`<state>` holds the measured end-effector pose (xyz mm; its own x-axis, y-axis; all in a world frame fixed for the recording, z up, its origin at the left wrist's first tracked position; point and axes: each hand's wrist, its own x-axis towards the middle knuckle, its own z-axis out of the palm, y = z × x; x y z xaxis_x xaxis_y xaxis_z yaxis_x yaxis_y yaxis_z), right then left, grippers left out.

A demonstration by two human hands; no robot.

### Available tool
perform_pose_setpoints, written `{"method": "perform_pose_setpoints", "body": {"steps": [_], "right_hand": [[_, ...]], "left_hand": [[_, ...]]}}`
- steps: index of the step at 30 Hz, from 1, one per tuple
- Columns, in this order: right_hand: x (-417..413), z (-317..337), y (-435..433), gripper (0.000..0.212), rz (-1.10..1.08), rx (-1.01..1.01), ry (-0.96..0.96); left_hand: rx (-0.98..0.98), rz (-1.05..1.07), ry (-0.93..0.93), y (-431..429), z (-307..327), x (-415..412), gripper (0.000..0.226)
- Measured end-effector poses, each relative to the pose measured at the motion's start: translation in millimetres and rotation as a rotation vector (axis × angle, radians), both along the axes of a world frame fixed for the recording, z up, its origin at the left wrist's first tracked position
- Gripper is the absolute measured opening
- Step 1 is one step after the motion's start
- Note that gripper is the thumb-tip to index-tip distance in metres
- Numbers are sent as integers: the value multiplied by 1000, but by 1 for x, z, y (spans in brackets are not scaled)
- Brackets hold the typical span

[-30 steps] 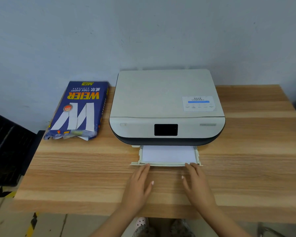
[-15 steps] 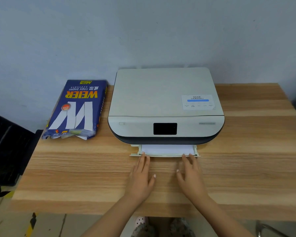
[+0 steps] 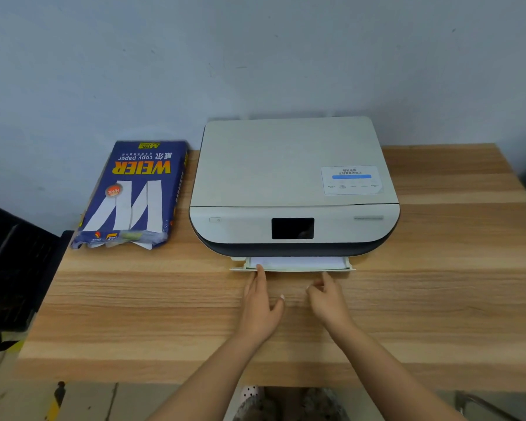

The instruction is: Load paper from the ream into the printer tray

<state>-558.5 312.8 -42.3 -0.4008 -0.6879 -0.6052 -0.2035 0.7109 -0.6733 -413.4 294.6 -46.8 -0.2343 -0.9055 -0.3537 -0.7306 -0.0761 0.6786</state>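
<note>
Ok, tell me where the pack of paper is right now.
In the head view, the pack of paper lies flat on the table at its back left corner, just left of the printer, near the wall.

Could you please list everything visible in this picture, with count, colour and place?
Printer: one, cream with a dark base, at the back middle of the table.
Tray: one, cream, sticking out a little under the printer's front.
Paper: white sheets lying in the tray.
Ream: one, blue wrapper, near end torn open, left of the printer.
Table: one, light wood, against the wall.
Left hand: fingertip on the tray's front edge, grip open.
Right hand: fingers at the tray's front edge, grip open.
</note>
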Motion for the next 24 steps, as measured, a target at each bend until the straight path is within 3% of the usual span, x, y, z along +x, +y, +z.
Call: {"method": "perform_pose_setpoints", "body": {"steps": [2, 7, 15, 24], "right_hand": [[-3, 1, -7, 28, -15, -10, -2], [-10, -1, -22, 15, -20, 3, 8], [-7, 5, -27, 27, -30, -11, -29], [-11, 5, -28, 50, -148, -64, -152]], "left_hand": [[-36, -13, 13, -2, -1, -1, 73], [-34, -56, 44, -14, -1, 2, 26], [-12, -69, 83, -20, 3, 3, 30], [29, -111, -4, -22, 3, 0, 40]]}}
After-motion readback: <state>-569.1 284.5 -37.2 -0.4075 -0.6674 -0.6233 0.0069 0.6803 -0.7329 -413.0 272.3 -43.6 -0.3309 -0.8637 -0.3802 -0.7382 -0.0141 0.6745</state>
